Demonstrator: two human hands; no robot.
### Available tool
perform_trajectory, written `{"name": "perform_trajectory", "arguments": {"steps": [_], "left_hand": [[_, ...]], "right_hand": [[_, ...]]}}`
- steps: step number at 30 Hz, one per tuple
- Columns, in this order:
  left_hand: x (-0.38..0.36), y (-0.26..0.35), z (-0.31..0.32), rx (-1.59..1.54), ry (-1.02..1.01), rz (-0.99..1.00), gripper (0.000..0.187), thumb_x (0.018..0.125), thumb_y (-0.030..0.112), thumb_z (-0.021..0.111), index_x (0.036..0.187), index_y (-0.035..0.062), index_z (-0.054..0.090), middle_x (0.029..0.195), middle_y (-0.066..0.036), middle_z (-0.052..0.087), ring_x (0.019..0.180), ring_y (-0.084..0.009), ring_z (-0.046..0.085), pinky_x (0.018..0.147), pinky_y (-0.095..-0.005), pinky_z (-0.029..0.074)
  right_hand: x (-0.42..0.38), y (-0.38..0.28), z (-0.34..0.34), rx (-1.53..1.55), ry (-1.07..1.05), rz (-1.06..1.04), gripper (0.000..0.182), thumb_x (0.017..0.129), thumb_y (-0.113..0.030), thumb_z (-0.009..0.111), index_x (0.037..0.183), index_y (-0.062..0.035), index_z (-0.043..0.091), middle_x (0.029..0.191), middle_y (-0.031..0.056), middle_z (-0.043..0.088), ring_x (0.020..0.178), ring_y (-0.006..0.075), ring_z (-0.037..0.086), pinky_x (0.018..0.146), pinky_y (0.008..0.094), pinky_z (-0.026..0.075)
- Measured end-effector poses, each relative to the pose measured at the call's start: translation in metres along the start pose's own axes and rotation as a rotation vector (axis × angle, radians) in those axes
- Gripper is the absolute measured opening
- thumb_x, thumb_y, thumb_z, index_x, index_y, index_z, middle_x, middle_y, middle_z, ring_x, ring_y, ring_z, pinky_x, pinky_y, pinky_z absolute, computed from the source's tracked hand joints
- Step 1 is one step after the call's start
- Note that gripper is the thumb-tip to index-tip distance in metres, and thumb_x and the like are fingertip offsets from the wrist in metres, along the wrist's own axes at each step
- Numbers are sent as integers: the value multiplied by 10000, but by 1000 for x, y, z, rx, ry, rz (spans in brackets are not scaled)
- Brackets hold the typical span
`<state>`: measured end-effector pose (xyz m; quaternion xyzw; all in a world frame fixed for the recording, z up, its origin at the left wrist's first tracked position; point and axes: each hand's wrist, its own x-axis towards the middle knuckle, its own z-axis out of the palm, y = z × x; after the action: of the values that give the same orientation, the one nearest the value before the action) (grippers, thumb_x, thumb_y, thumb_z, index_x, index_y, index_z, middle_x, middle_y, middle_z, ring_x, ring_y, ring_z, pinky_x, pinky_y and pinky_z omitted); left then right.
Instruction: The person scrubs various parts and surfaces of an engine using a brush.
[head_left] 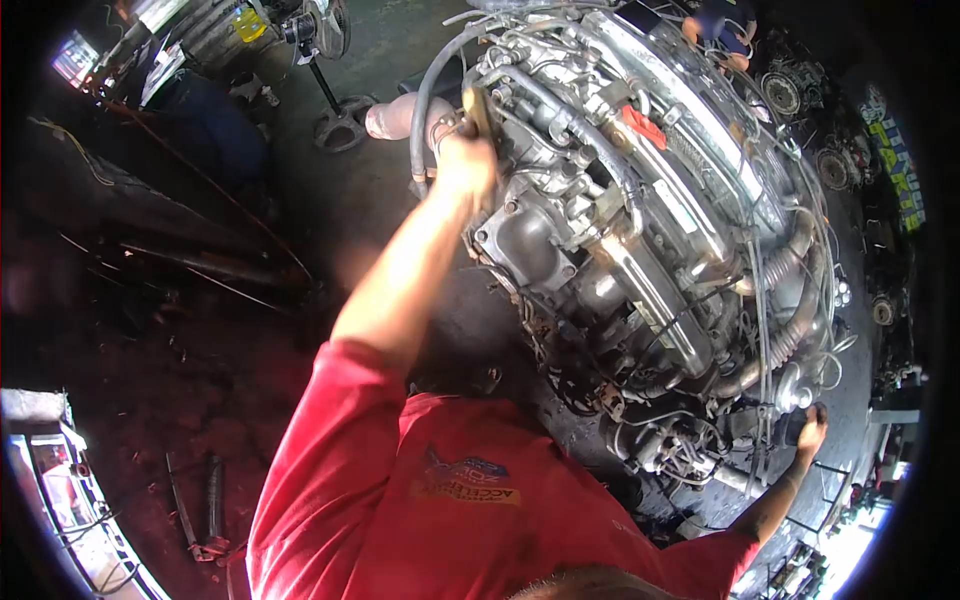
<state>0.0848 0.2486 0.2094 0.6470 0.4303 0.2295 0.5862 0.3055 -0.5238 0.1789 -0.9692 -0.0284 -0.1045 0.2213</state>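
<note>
A large metal engine point(600, 240) with pipes, hoses and wiring fills the middle and right. My left hand point(465, 165) is at its upper left end, with fingers closed round something beside a tan-brown piece point(478, 110). Glare and the hand itself hide what that is. Close by run a grey hose point(430, 95) and a pinkish pipe point(390, 120). Far to the right, my right hand point(815, 428) is closed against a dark rounded part point(788, 427) at the engine's lower right end; its fingers show only small. An orange-red cloth or piece point(645, 128) lies on the engine.
Behind my left hand stands a pedestal fan point(318, 45) on a round base. Another person point(725, 30) is beyond the engine. More engine parts point(790, 90) lie along the far right. Long tools or rods point(213, 500) rest on the dark floor at lower left.
</note>
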Motion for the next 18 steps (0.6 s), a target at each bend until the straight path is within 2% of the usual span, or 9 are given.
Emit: {"name": "perform_trajectory", "arguments": {"steps": [1, 4, 8, 9, 10, 12, 15, 17, 18], "left_hand": [[19, 9, -2, 210, 14, -163, 212, 800, 27, 372, 836, -34, 572, 604, -96, 549, 451, -174, 521, 399, -308, 403], [-27, 17, -17, -109, 38, 236, 364, 805, 23, 410, 1148, -52, 506, 687, -116, 583, 489, -150, 521, 436, -289, 421], [-96, -15, -4, -329, -22, 238, 502, 837, 26, 406, 1332, -5, 328, 756, -91, 568, 579, -73, 505, 521, -219, 430], [-97, -1, -2, -68, -102, 170, 529, 837, 38, 419, 1348, 1, 289, 830, -147, 599, 674, -143, 581, 591, -247, 462], [-60, -25, 11, 220, -97, 342, 529, 826, 56, 440, 1331, -17, 304, 870, -230, 609, 770, -292, 624, 666, -325, 490], [-23, -7, 15, 372, 160, 482, 434, 786, 58, 462, 1212, -24, 443, 894, -269, 597, 850, -396, 595, 749, -405, 477], [9, 10, -21, 552, 106, 413, 225, 732, 70, 479, 942, -5, 513, 858, -263, 594, 854, -411, 579, 769, -441, 456], [-17, 5, -23, 418, 259, 670, 376, 798, 85, 480, 1163, -4, 477, 942, -292, 572, 915, -402, 571, 791, -423, 458], [-41, 4, -26, 374, 120, 594, 454, 825, 76, 462, 1270, 14, 402, 1001, -292, 560, 959, -382, 567, 828, -411, 454]], "right_hand": [[3, 9, 2, -18, 25, -27, 398, 803, -274, 508, 1062, 24, 556, 1032, 156, 594, 968, 267, 541, 880, 325, 381], [-3, 0, 5, -99, 78, -20, 405, 802, -287, 505, 1081, 2, 557, 1044, 166, 592, 982, 287, 542, 884, 335, 383], [-11, -25, -2, -113, 18, 49, 419, 775, -274, 527, 1086, 5, 554, 1022, 160, 600, 960, 272, 550, 865, 331, 395], [-10, -30, -5, -125, -33, 67, 410, 778, -266, 532, 1089, 0, 555, 1025, 156, 598, 958, 265, 546, 860, 325, 394], [-12, -23, -3, -65, 8, -29, 401, 785, -257, 535, 1093, -1, 552, 1022, 158, 598, 961, 263, 544, 861, 323, 392], [-10, -18, 1, -79, 74, -21, 392, 790, -252, 537, 1095, -6, 553, 1027, 158, 599, 962, 265, 545, 867, 326, 390], [-12, -25, 2, -46, 53, 3, 398, 801, -285, 521, 1038, 32, 560, 1038, 151, 602, 986, 274, 545, 888, 340, 387], [-24, -59, 0, 7, 89, 93, 385, 733, -239, 561, 1038, -5, 577, 977, 139, 619, 936, 245, 566, 848, 328, 413], [-23, -50, 1, 17, 97, 14, 369, 729, -225, 552, 1018, 2, 584, 942, 139, 627, 900, 251, 580, 830, 330, 425]]}}
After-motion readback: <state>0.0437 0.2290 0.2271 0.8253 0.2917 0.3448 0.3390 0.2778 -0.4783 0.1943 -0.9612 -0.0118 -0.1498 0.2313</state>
